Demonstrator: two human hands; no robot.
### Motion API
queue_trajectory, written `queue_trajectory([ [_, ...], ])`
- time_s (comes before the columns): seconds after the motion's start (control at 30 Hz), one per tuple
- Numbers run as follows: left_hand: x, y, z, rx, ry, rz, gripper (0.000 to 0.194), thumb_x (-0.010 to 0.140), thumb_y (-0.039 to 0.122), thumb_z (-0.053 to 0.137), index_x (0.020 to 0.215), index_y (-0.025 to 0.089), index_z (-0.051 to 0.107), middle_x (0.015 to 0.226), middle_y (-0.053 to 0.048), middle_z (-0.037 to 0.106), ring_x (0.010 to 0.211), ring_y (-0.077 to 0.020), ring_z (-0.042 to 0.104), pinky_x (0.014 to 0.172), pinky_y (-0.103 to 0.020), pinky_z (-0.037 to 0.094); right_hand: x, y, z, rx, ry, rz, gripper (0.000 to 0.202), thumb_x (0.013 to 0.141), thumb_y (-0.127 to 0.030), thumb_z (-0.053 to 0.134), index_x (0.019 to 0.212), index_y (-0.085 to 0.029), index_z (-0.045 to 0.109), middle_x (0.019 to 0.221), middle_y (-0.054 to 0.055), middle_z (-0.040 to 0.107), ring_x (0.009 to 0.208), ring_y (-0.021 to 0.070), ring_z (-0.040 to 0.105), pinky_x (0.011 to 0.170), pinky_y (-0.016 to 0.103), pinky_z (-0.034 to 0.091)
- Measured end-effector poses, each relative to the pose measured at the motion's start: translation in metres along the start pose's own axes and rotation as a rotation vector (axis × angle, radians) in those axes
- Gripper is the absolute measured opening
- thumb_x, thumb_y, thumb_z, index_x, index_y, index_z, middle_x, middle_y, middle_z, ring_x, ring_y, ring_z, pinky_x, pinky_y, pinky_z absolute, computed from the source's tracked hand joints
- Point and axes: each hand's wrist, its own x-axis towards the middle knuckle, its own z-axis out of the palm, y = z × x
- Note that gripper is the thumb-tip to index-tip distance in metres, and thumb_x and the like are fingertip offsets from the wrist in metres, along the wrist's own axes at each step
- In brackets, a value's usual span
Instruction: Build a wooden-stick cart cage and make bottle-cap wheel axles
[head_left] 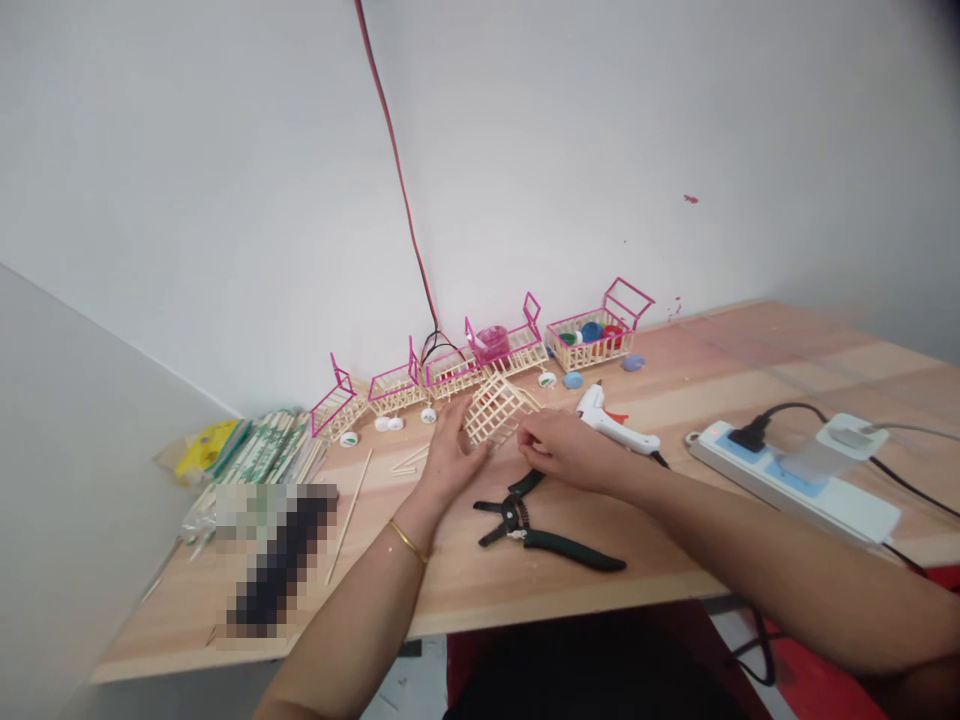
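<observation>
A small basket frame of pale wooden sticks point(496, 408) is tilted up between my hands in the middle of the table. My left hand point(452, 452) grips its left side, thumb at the lower edge. At the right edge of the frame, my right hand point(559, 447) has its fingers curled together; whatever is in them is hidden. Just below my right hand lies a pair of wire strippers point(574, 548) with dark green handles, jaws pointing left. A white glue gun point(616, 428) lies to the right of that hand. Short cut sticks point(409, 460) lie left of my left hand.
Several stick carts with pink rims point(397, 388) line the wall, one holding coloured caps point(592, 333). Loose bottle caps point(573, 380) lie before them. A power strip point(802, 485) with plugs and cables is at right. Bagged sticks point(262, 450) and a pixelated dark object point(281, 565) are at left.
</observation>
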Motion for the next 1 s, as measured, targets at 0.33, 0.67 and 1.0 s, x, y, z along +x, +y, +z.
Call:
queue_trajectory([
  [0.33, -0.007, 0.028, -0.012, 0.046, 0.169, 0.212, 0.027, 0.085, 0.026, 0.058, 0.111, 0.021, 0.057, 0.108, -0.009, 0.060, 0.104, -0.0210, 0.055, 0.093, -0.040, 0.045, -0.001, -0.001, 0.001, 0.435, 0.099, 0.040, 0.014, 0.086, -0.030, 0.051, 0.082, -0.018, 0.056, 0.071, -0.001, 0.057, 0.065, 0.0121, 0.050, 0.061, 0.024, 0.039],
  [0.67, -0.013, 0.041, -0.003, -0.017, -0.068, 0.281, 0.015, 0.090, 0.027, 0.048, 0.089, 0.019, 0.061, 0.080, -0.005, 0.065, 0.076, -0.0163, 0.057, 0.071, -0.030, 0.045, 0.000, 0.004, 0.010, 0.656, 0.034, 0.045, 0.021, 0.087, -0.039, 0.054, 0.083, -0.019, 0.053, 0.074, 0.000, 0.060, 0.065, 0.0124, 0.053, 0.059, 0.024, 0.042],
  [1.0, -0.009, 0.040, -0.029, 0.081, 0.281, 0.064, 0.030, 0.090, 0.024, 0.040, 0.060, 0.019, 0.039, 0.059, 0.002, 0.040, 0.058, -0.0121, 0.040, 0.057, -0.026, 0.031, -0.001, 0.002, 0.000, 0.460, 0.121, -0.018, 0.021, 0.089, -0.038, 0.049, 0.085, -0.019, 0.056, 0.073, 0.002, 0.063, 0.066, 0.0131, 0.056, 0.063, 0.025, 0.043],
])
